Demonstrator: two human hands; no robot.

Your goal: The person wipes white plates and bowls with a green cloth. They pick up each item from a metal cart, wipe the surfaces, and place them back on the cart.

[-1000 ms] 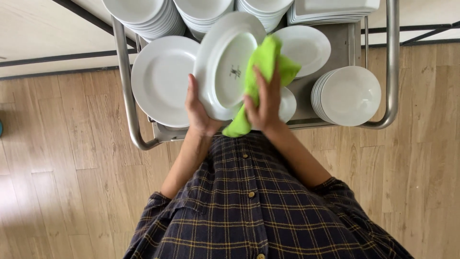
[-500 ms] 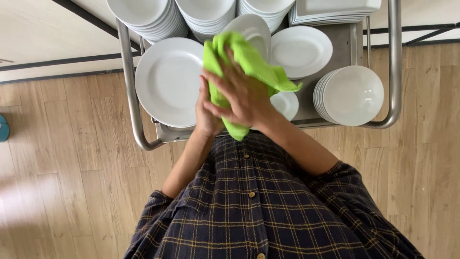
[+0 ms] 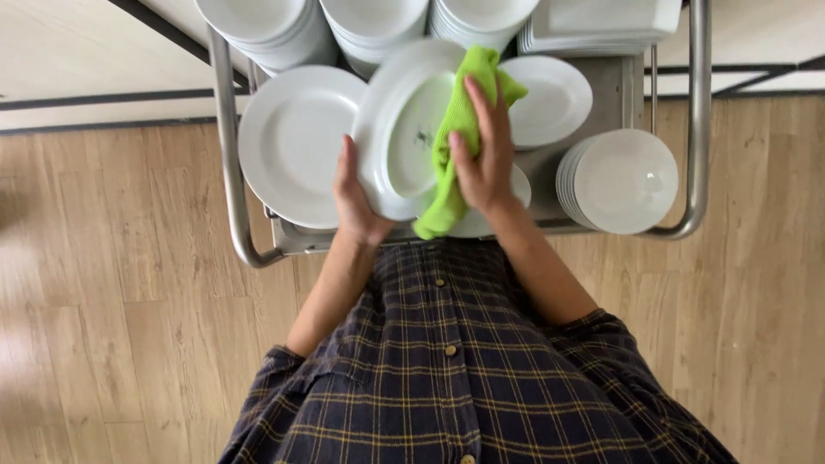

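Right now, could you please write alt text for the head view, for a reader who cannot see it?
Seen from above, a person's left hand tilts a white plate while the right hand presses a green cloth against it, over a metal cart stacked with white plates and standing on a wooden floor.

Restaurant service area, plate-stacked metal trolley (image 3: 230, 172)

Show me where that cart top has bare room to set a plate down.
Little is free. One bare grey patch of the cart lies between the oval plate and the bowl stack. Elsewhere it is crowded: stacks line the far edge, the large plate fills the left, and the left hand and right hand with green cloth hold a plate over the middle.
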